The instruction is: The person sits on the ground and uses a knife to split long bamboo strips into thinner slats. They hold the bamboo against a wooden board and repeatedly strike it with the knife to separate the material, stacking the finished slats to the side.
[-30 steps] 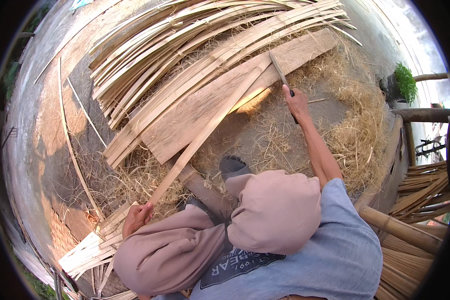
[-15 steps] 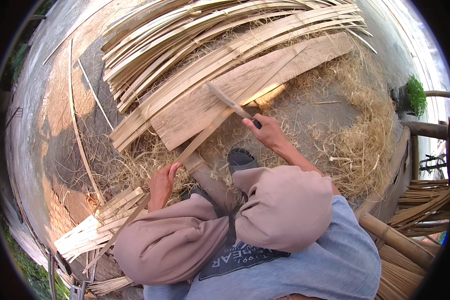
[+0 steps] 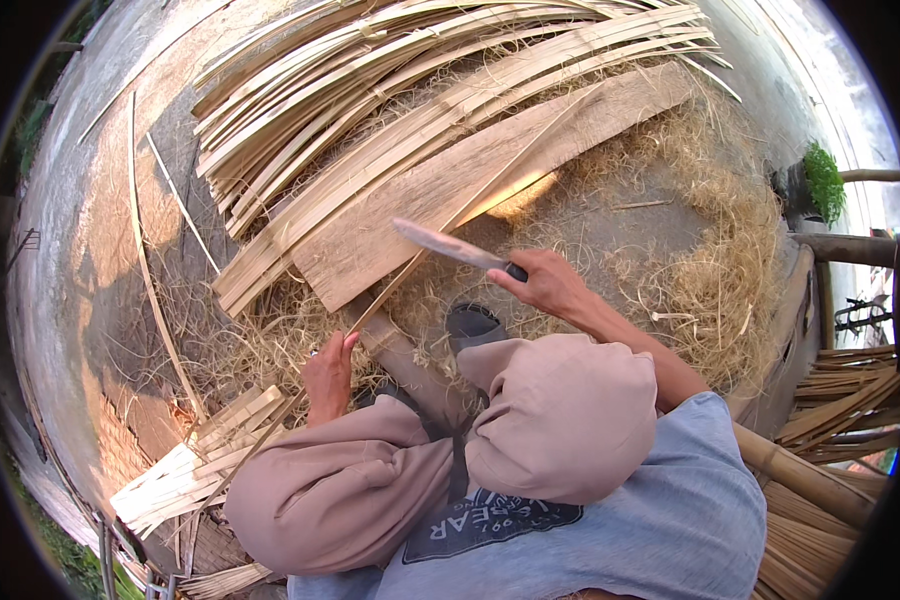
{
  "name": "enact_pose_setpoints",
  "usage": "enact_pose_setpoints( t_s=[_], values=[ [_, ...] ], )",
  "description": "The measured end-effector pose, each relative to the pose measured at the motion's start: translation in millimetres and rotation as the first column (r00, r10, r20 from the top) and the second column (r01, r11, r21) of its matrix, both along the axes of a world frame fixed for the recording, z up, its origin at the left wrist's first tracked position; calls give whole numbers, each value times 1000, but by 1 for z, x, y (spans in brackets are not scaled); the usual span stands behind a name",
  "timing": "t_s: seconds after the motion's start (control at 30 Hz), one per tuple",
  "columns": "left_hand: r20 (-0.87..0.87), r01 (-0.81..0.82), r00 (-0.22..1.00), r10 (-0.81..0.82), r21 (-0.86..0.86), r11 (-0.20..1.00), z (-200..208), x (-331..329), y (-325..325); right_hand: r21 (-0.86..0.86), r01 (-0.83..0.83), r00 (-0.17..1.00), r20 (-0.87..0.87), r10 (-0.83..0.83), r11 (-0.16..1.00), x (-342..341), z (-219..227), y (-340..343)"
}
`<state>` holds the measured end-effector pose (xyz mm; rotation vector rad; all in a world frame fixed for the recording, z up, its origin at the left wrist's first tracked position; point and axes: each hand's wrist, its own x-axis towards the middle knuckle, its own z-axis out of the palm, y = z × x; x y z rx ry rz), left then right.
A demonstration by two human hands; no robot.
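My right hand is closed round the black handle of a long-bladed knife. Its blade points to the left and passes over a bamboo strip, or very near it; contact cannot be made out. My left hand grips that long bamboo strip in front of my left knee. Edge-on, the strip slants up to the right across a wide wooden board. Its lower end runs back past my left knee toward a small stack of pale strips.
Beyond the board lies a large pile of split bamboo strips. Curly shavings cover the ground at the right and around my feet. More strips and a bamboo pole lie at the right. A green plant stands farther off.
The strip has turned from its flat side to its narrow edge in my left hand. The knife has swung lower and left, its blade now more level. My right hand has shifted slightly down.
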<state>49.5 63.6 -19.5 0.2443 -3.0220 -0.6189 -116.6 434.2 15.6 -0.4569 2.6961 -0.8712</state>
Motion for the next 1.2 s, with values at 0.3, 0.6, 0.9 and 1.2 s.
enact_pose_setpoints(
  t_s=[0.3,0.6,0.9,1.2],
  values=[
    [162,-40,985,51,-70,997,0,29,-28,78,357,933,-80,-351,931,-73,-8,68],
    [349,-106,934,77,63,992,18,66,-64,157,435,893,-203,-402,886,-139,-26,111],
    [433,-182,896,97,160,970,15,89,-93,213,476,852,-352,-387,853,-158,-55,116],
    [466,-388,881,81,613,688,32,27,-41,68,421,894,-198,-401,905,-117,-45,89]
  ],
)
